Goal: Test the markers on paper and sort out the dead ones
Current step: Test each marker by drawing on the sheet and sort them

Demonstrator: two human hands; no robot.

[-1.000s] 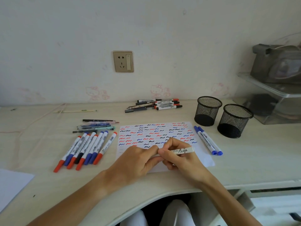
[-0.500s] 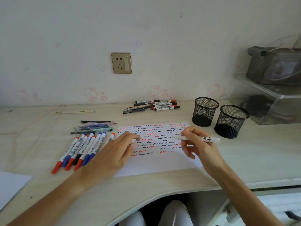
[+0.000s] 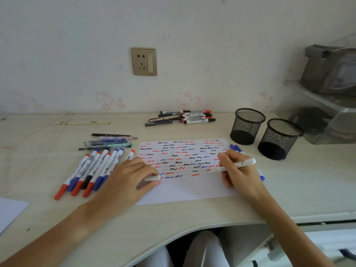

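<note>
Resting on the paper's (image 3: pixel 185 189) near left corner, your left hand (image 3: pixel 125 182) pinches a white cap (image 3: pixel 153 178) in its curled fingers, the cap's end poking out onto the sheet. At about 3 o'clock from it, your right hand (image 3: pixel 238 172) grips the uncapped white marker (image 3: pixel 236 164), its tip pointing left over the lowest row of squiggles; whether the tip touches the paper you cannot tell. That hand lies over two blue-capped markers (image 3: pixel 237 148) just off the sheet's right edge, hiding most of their length. At 9 o'clock from the sheet, a row of red-, blue- and black-capped markers (image 3: pixel 90 170) lies side by side on the tabletop (image 3: pixel 289 189), your left hand covering the near ends of the rightmost ones. Farther, at 10 o'clock, a small bundle of pens (image 3: pixel 109 142). At 12 o'clock, near the wall, another pile of markers (image 3: pixel 185 117). At 2 o'clock, two black mesh cups (image 3: pixel 248 126) stand upright, just beside each other.
</note>
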